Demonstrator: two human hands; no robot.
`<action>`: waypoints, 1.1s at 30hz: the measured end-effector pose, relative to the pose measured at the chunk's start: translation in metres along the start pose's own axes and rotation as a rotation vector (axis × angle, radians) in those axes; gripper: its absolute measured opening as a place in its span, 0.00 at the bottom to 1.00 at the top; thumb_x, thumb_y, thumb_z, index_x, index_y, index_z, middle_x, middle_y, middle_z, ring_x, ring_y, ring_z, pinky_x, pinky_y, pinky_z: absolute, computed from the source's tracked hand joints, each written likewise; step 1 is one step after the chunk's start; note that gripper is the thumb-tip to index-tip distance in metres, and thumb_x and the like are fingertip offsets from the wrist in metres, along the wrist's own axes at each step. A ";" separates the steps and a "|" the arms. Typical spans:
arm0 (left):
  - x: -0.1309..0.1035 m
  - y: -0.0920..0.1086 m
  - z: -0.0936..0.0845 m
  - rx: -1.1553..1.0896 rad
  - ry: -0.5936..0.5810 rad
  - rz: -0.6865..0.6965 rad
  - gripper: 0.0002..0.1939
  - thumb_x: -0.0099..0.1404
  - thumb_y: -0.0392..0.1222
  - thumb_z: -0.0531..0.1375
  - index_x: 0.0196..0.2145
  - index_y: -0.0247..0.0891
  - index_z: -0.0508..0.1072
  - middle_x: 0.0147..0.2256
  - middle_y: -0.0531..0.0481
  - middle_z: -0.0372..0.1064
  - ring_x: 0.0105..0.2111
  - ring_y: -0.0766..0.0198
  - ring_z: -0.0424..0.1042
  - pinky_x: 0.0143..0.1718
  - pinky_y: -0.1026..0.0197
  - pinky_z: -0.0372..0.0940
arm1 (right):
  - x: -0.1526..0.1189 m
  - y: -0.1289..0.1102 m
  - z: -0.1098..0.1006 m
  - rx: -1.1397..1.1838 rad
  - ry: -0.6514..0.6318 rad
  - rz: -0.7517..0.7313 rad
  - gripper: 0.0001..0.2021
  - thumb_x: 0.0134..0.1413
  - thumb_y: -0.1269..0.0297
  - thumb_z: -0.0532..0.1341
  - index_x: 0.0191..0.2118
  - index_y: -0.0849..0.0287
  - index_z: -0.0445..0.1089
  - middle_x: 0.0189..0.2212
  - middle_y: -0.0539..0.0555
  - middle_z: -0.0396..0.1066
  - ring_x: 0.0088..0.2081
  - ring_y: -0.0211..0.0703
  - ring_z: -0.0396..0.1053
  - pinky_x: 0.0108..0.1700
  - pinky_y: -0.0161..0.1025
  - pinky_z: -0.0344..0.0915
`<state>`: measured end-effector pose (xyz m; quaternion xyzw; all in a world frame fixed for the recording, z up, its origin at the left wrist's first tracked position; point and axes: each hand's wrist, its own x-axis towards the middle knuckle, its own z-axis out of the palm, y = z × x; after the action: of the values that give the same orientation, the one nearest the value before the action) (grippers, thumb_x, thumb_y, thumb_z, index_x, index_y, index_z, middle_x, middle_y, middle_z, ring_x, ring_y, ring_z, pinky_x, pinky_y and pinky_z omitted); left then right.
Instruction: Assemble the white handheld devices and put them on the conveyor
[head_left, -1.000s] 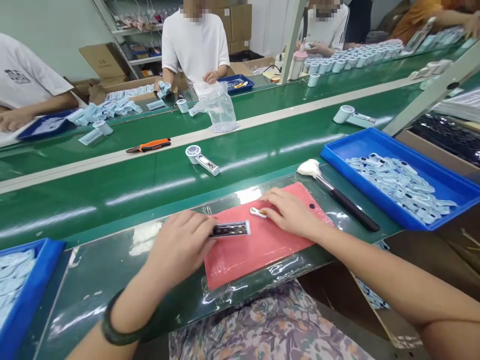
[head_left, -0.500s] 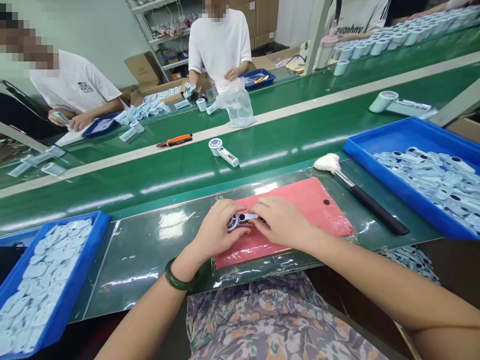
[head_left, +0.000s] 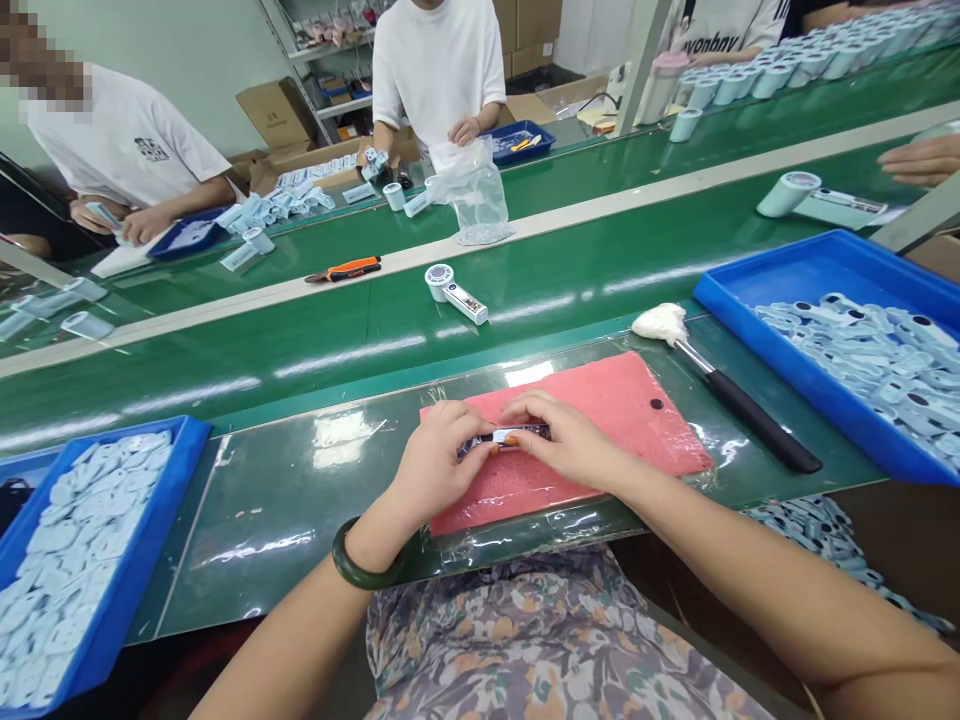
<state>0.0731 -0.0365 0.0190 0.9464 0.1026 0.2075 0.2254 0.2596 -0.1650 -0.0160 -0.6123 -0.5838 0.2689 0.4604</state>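
Note:
Both of my hands meet over a pink foam mat point(head_left: 622, 410) on the near bench. My left hand point(head_left: 435, 465) and my right hand point(head_left: 566, 440) together pinch a small white and black part point(head_left: 504, 437), held flat just above the mat. Fingers hide most of it. A green bangle point(head_left: 360, 568) circles my left wrist.
A blue tray point(head_left: 757, 300) of pale blue parts stands at right, another blue tray point(head_left: 135, 560) at left. A black-handled brush point(head_left: 739, 405) lies right of the mat. On the green belt point(head_left: 300, 340) lie a finished white unit point(head_left: 454, 292) and orange pliers point(head_left: 346, 269). Other people work across the belt.
My hands came together on the mat and now both grip the small part, turned onto its side. The view swung left, showing the left tray.

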 end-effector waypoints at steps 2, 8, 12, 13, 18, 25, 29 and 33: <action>-0.006 0.005 0.000 0.013 0.004 0.024 0.06 0.72 0.41 0.59 0.41 0.41 0.75 0.41 0.47 0.75 0.47 0.58 0.72 0.51 0.50 0.70 | -0.003 0.002 -0.003 0.003 -0.074 0.011 0.27 0.65 0.88 0.66 0.62 0.58 0.64 0.53 0.54 0.67 0.51 0.51 0.68 0.53 0.46 0.71; -0.031 0.030 0.010 0.249 -0.006 0.012 0.11 0.73 0.41 0.57 0.50 0.38 0.72 0.50 0.43 0.75 0.55 0.49 0.71 0.55 0.40 0.69 | -0.017 -0.012 -0.008 -0.289 -0.287 -0.154 0.28 0.63 0.86 0.73 0.62 0.61 0.66 0.54 0.56 0.66 0.55 0.58 0.64 0.58 0.58 0.65; -0.028 0.035 0.014 0.279 -0.034 -0.040 0.09 0.74 0.40 0.55 0.47 0.36 0.73 0.47 0.43 0.76 0.51 0.50 0.73 0.53 0.41 0.70 | -0.018 -0.012 -0.001 -0.345 -0.220 -0.198 0.22 0.66 0.84 0.66 0.61 0.60 0.68 0.52 0.55 0.68 0.52 0.57 0.66 0.55 0.55 0.67; -0.026 0.035 0.013 0.270 -0.051 -0.041 0.09 0.74 0.40 0.55 0.46 0.37 0.73 0.47 0.44 0.76 0.50 0.51 0.73 0.52 0.43 0.70 | -0.017 -0.010 0.000 -0.352 -0.215 -0.202 0.22 0.66 0.84 0.65 0.61 0.60 0.68 0.52 0.55 0.68 0.52 0.58 0.66 0.55 0.55 0.68; -0.021 0.029 0.005 0.270 -0.127 -0.018 0.11 0.70 0.39 0.59 0.49 0.38 0.72 0.49 0.44 0.76 0.51 0.52 0.73 0.54 0.45 0.70 | -0.016 -0.002 -0.002 -0.351 -0.259 -0.258 0.24 0.66 0.80 0.66 0.63 0.60 0.65 0.53 0.57 0.66 0.53 0.59 0.64 0.56 0.56 0.68; -0.022 0.035 0.009 0.337 -0.170 -0.021 0.11 0.71 0.37 0.55 0.48 0.36 0.71 0.49 0.42 0.75 0.50 0.49 0.72 0.55 0.37 0.67 | -0.016 -0.008 0.007 -0.410 -0.211 -0.251 0.21 0.64 0.81 0.66 0.60 0.64 0.68 0.50 0.59 0.67 0.51 0.60 0.65 0.55 0.57 0.68; -0.013 0.032 -0.002 0.519 -0.252 0.064 0.13 0.68 0.37 0.58 0.49 0.36 0.73 0.45 0.42 0.76 0.48 0.48 0.72 0.56 0.33 0.66 | -0.018 -0.007 -0.005 -0.318 -0.198 -0.242 0.28 0.64 0.76 0.64 0.67 0.62 0.61 0.60 0.60 0.61 0.59 0.60 0.60 0.62 0.59 0.65; 0.028 -0.017 -0.042 0.644 -0.293 0.120 0.14 0.62 0.29 0.57 0.43 0.39 0.76 0.42 0.43 0.76 0.53 0.46 0.72 0.58 0.32 0.65 | -0.037 0.008 -0.076 -0.495 0.088 -0.237 0.24 0.72 0.64 0.54 0.69 0.56 0.57 0.64 0.59 0.55 0.62 0.63 0.56 0.62 0.64 0.64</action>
<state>0.0783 0.0028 0.0546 0.9929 0.0737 0.0395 -0.0847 0.3230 -0.2185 0.0017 -0.6447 -0.6787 0.0353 0.3500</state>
